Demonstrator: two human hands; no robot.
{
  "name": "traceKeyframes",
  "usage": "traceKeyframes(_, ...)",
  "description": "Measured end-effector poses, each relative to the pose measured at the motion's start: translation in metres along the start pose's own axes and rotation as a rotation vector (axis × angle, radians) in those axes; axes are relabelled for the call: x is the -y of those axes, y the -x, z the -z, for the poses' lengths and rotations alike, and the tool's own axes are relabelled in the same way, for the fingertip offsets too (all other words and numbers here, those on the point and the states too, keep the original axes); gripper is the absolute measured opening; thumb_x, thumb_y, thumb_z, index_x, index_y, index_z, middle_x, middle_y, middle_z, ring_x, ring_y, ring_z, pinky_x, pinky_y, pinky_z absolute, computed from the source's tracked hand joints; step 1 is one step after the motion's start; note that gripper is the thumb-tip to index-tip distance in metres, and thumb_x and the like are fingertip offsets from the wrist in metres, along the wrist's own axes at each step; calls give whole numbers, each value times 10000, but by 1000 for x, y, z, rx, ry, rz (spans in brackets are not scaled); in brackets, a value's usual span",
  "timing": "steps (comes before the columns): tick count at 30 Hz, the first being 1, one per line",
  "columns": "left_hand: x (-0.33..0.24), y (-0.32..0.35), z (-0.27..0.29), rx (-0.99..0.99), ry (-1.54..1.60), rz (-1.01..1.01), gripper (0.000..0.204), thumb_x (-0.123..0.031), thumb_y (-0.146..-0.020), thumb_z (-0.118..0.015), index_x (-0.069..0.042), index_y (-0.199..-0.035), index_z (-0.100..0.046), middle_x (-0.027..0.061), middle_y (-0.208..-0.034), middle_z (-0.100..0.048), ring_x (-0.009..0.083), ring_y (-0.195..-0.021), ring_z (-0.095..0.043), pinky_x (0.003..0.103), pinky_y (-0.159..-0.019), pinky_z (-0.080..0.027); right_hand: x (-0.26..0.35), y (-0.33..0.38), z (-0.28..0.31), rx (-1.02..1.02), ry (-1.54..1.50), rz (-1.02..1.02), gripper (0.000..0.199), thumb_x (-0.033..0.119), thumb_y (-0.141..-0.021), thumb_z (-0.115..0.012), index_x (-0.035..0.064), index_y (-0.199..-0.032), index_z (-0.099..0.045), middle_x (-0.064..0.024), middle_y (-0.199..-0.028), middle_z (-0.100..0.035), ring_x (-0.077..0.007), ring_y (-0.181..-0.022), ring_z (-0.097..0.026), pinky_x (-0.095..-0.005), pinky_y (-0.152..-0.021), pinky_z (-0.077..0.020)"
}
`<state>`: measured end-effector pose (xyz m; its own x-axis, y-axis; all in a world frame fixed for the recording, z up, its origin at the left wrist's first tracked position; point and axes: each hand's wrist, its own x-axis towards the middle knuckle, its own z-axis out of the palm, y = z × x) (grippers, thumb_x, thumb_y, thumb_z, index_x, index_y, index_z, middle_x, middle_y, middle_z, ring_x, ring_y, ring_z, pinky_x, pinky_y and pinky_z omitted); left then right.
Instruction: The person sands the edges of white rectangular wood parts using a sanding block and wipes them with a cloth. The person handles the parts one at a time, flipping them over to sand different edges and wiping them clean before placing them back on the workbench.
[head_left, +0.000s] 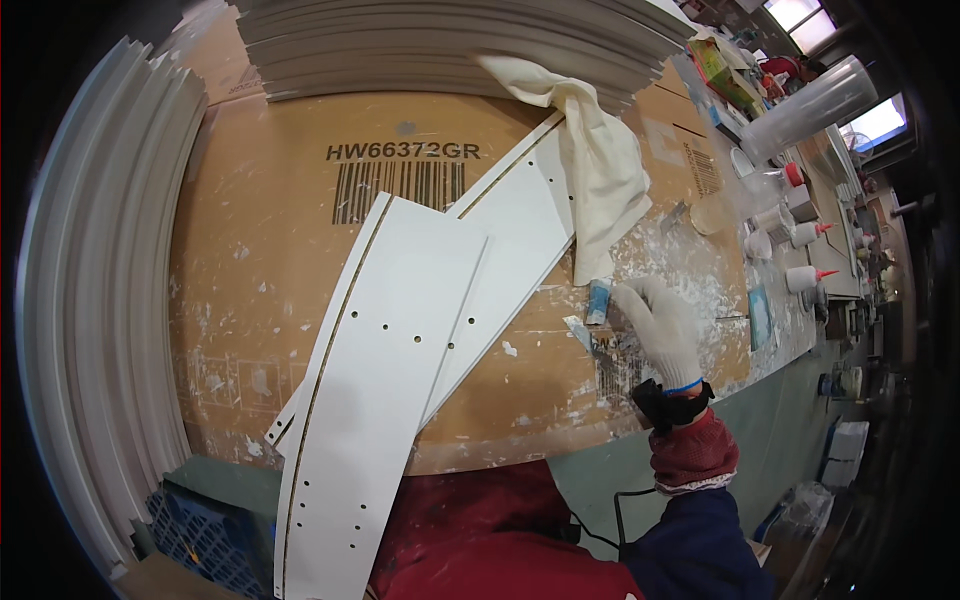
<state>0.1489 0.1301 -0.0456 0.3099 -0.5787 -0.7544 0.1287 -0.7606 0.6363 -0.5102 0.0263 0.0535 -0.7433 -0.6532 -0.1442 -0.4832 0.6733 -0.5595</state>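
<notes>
Drilled white panels [352, 400], unstacked, overlap toward the near edge of the cardboard [510, 425] — right hand [660, 322] grip indeterminable, left hand unseen.

Place: workshop, as I read it from my remote seat.
Cardboard worktop [260, 200]: white smears, centre dial.
Panel stacks: I count two, tall, 9 [100, 300] and 12 o'clock [440, 50].
White boards [415, 270]: drilled holes, stretching toward 7 o'clock.
Red-tipped bottles [802, 280]: 3 o'clock.
</notes>
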Motion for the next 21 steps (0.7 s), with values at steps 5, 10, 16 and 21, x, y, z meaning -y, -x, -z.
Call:
traceKeyframes(5,-10,7,-12,-40,-17,39,327,-208,-895,-624,43,-1099,-571,157,-1008,-637,288,-904,-632,425,-794,-518,18,-1,-8,59,86,-54,414,435,-845,-649,20,-846,-653,-148,-748,-670,-297,-697,-662,-375,-641,-496)
traceKeyframes(10,-15,10,-16,-60,-25,67,327,-207,-906,-613,49,-1104,-568,162,-1022,-627,289,-921,-620,431,-809,-508,22,8,-24,71,283,39,418,424,-782,-697,29,-889,-613,-191,-769,-642,-376,-732,-635,-443,-662,-483)
traceKeyframes(16,-6,18,-11,-96,-21,93,327,-207,-919,-600,57,-1109,-564,169,-1038,-616,291,-941,-607,438,-828,-498,13,14,-24,57,150,56,309,267,-781,-717,21,-926,-597,-185,-843,-616,-344,-788,-612,-413,-687,-475)
traceKeyframes(21,-12,28,-20,-108,-15,117,351,-210,-918,-602,65,-1131,-553,183,-1065,-607,308,-967,-599,451,-847,-491,18,19,-8,217,-549,-77,462,-21,-799,-684,-18,-1236,-534,-48,-1077,-611,-121,-960,-582,-259,-845,-487)
